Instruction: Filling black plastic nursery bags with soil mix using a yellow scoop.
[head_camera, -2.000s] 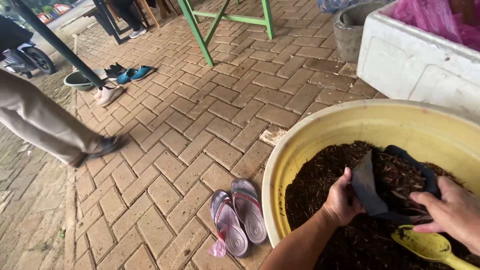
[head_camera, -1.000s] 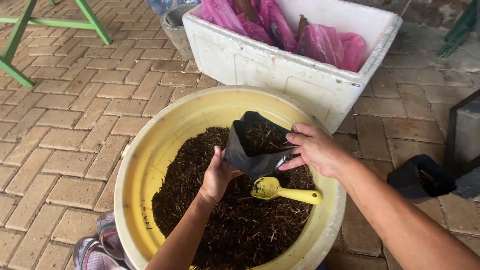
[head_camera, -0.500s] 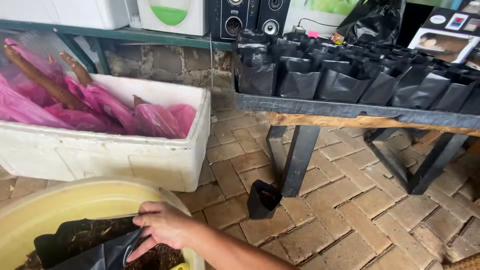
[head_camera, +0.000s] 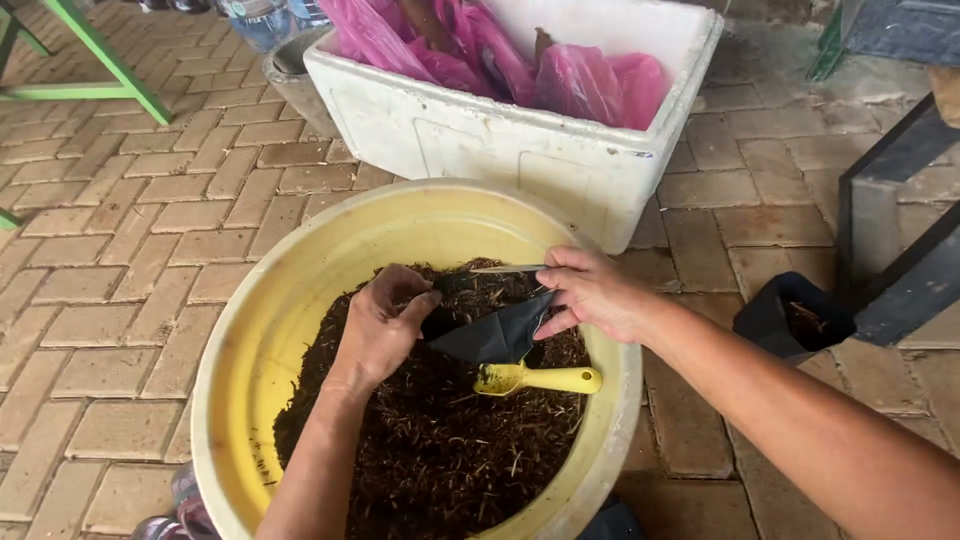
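A big yellow basin (head_camera: 300, 270) on the brick floor holds dark, fibrous potting mix (head_camera: 450, 440). Over the mix I hold a black plastic grow bag (head_camera: 490, 335) by its mouth. My left hand (head_camera: 378, 325) grips the bag's left rim and my right hand (head_camera: 590, 293) pinches the right rim. A small yellow scoop (head_camera: 535, 378) lies on the mix just under the bag, with no hand on it.
A white foam box (head_camera: 520, 150) with pink plastic bags (head_camera: 580, 80) stands behind the basin. A filled black grow bag (head_camera: 795, 315) sits on the bricks at right beside a dark metal table leg (head_camera: 880, 240). A green frame (head_camera: 90, 60) is far left.
The view swung up to the shelf of black bags and came back down to the basin. Both hands are again on the bag, now held lower over the mix.
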